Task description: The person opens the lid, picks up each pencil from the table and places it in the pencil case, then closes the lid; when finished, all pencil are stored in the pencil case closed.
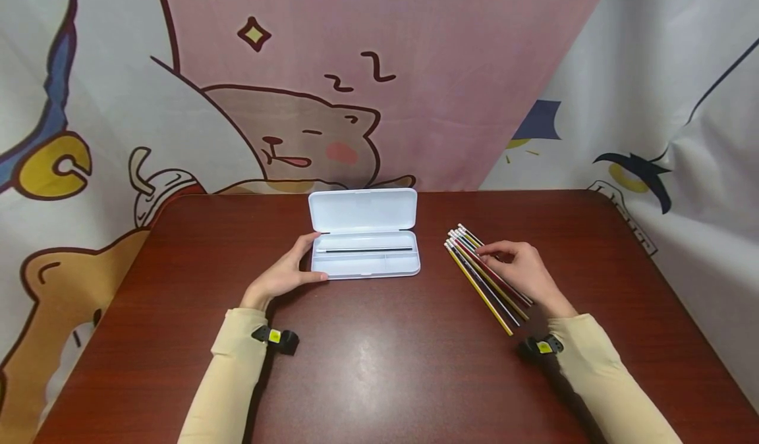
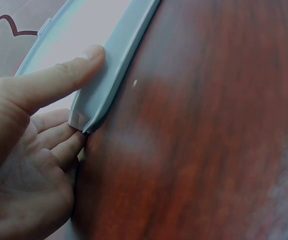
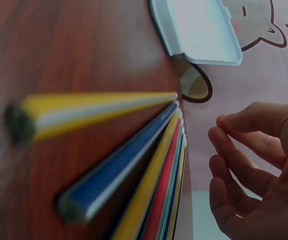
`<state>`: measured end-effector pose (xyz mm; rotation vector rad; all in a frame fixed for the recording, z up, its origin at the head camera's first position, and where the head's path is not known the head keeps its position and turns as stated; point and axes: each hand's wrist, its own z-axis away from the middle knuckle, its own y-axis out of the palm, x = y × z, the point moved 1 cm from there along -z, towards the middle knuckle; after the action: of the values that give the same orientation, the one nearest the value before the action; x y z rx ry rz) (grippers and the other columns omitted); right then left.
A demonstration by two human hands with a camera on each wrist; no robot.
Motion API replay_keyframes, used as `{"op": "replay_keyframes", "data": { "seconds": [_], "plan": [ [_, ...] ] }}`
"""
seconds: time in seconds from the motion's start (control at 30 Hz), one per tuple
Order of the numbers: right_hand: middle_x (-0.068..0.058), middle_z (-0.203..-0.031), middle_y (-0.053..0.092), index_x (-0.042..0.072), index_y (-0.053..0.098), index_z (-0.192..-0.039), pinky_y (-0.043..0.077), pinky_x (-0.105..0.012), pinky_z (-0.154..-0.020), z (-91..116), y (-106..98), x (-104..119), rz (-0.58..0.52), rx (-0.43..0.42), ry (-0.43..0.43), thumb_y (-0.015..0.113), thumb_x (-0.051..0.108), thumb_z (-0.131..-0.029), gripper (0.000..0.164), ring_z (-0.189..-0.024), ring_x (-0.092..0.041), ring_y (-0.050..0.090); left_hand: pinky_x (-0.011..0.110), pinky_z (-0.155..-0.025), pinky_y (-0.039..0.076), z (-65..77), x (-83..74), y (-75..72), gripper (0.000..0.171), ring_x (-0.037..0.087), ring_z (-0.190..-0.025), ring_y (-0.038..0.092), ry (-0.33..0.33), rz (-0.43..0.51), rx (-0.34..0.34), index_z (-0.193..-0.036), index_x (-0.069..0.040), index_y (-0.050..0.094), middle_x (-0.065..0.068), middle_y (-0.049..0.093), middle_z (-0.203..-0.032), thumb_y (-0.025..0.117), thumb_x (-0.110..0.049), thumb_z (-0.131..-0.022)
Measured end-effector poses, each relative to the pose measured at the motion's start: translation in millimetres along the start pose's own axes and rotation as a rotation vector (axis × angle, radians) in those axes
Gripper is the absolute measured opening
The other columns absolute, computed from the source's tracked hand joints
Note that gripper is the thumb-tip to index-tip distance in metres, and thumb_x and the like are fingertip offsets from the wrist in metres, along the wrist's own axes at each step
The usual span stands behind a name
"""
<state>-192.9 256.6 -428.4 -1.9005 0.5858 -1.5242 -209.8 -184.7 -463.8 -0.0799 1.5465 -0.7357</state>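
Observation:
A white pencil case (image 1: 365, 275) lies with its lid (image 1: 363, 211) raised, and one dark pencil (image 1: 367, 250) is in its long compartment. My left hand (image 1: 288, 273) holds the case's left end; in the left wrist view the thumb (image 2: 66, 77) is on the front edge and the fingers are by the end. To the right, several striped pencils (image 1: 483, 282) lie fanned on the table, white ends at the back. My right hand (image 1: 522, 269) is over their right side, fingers loosely bent. In the right wrist view thumb and forefinger meet with nothing visible between them.
The dark red wooden table (image 1: 379, 365) ends at the back against a cloth (image 1: 450, 68) printed with cartoon animals. A black band with a small device (image 1: 279, 338) is on my left wrist, and another device (image 1: 542, 346) on the right.

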Motion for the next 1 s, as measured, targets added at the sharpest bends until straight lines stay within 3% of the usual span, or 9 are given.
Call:
{"op": "replay_keyframes", "data": {
  "seconds": [0.33,0.53,0.8,1.0],
  "plan": [
    [-0.017,-0.104,0.068,0.003,0.072,-0.108,0.040,-0.028,-0.058,14,-14,-12,0.047,0.007,0.076,0.068,0.007,-0.090,0.019,-0.078,-0.025,0.053,0.051,-0.111,0.017,-0.2,1.3,0.5,0.089,0.032,-0.142,0.018,-0.005,-0.004,0.000,-0.148,-0.007,0.023,0.021,0.022,-0.154,0.079,-0.016,-0.080],
    [-0.015,-0.102,0.067,0.004,0.071,-0.110,0.043,-0.027,-0.059,21,-23,-18,0.014,0.006,0.131,0.067,0.011,-0.092,0.020,-0.078,-0.025,0.052,0.050,-0.111,0.017,-0.2,0.6,0.6,0.087,0.031,-0.142,0.019,0.017,0.010,-0.003,-0.147,-0.005,0.024,0.021,0.024,-0.153,0.079,-0.012,-0.080],
    [-0.015,-0.101,0.069,0.003,0.072,-0.107,0.040,-0.023,-0.060,28,-27,-27,0.053,-0.026,0.091,0.068,0.010,-0.091,0.019,-0.078,-0.019,0.052,0.051,-0.111,0.017,-0.2,1.2,0.0,0.087,0.031,-0.142,0.019,0.018,-0.001,0.003,-0.148,-0.005,0.024,0.021,0.024,-0.154,0.079,-0.014,-0.081],
    [-0.019,-0.099,0.068,0.001,0.070,-0.110,0.037,-0.026,-0.051,32,-27,-33,0.089,-0.024,0.070,0.067,0.003,-0.089,0.021,-0.061,-0.013,0.049,0.052,-0.111,0.017,-0.6,1.1,-0.7,0.087,0.031,-0.142,0.019,0.013,-0.006,0.005,-0.148,-0.006,0.024,0.020,0.023,-0.154,0.079,-0.017,-0.081]
  ]
}}
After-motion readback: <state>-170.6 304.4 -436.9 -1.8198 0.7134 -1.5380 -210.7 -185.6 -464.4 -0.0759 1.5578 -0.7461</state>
